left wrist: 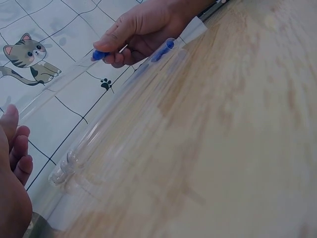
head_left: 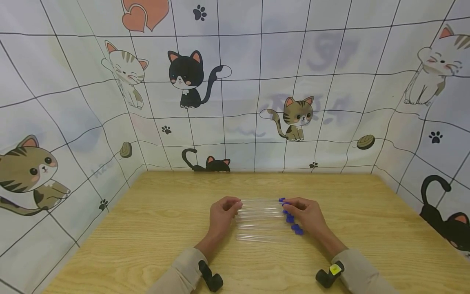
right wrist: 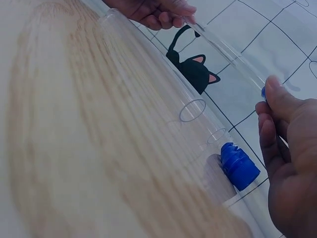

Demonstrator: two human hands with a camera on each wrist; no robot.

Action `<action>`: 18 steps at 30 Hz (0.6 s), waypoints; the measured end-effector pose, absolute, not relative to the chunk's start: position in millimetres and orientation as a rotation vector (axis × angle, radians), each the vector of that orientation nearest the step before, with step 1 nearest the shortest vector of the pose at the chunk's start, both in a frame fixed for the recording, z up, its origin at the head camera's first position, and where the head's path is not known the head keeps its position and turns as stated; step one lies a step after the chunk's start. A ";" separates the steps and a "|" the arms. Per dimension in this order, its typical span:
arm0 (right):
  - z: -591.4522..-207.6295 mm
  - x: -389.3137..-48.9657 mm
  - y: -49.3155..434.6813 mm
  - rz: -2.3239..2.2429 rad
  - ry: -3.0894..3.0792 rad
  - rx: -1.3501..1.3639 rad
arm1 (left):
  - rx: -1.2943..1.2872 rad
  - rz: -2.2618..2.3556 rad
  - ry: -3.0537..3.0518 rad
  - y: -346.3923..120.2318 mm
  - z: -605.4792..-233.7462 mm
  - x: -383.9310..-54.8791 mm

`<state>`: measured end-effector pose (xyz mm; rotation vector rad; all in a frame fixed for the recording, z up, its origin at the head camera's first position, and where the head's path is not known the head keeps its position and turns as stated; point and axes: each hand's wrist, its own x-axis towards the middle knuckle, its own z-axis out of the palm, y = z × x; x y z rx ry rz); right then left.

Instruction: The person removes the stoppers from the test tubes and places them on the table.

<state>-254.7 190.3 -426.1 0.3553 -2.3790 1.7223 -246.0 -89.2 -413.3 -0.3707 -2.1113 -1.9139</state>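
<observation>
Between my two hands a clear test tube [left wrist: 54, 88] is held above the wooden table. The thumb and fingers of my left hand [head_left: 223, 211] pinch its left end. My right hand [head_left: 307, 213] pinches the blue cap [left wrist: 100, 55] at its other end; fingers hide part of that cap. Below, several clear tubes [head_left: 255, 226] lie side by side on the table. Blue caps [head_left: 296, 229] line their right side. In the right wrist view, one tube's rim [right wrist: 192, 110] shows uncapped, near a ridged blue cap [right wrist: 240, 167].
The wooden table [head_left: 154, 220] extends around the tubes on all sides. A white cloth [head_left: 242, 90] with grid lines and cartoon cats stands behind it and along both sides. A black wrist camera mount [head_left: 211, 277] sits at the left sleeve, another [head_left: 328, 275] at the right.
</observation>
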 end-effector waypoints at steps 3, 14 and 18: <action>-434.1 -260.8 194.3 1.758 -2.387 0.356 | -0.401 -1.929 -2.091 -89.9 -413.6 -246.6; -435.0 -262.0 195.5 1.872 -2.420 0.353 | -0.420 -2.033 -2.016 -92.1 -415.9 -249.7; -435.4 -262.1 195.4 1.878 -2.421 0.359 | -0.412 -2.044 -2.015 -92.6 -417.0 -251.0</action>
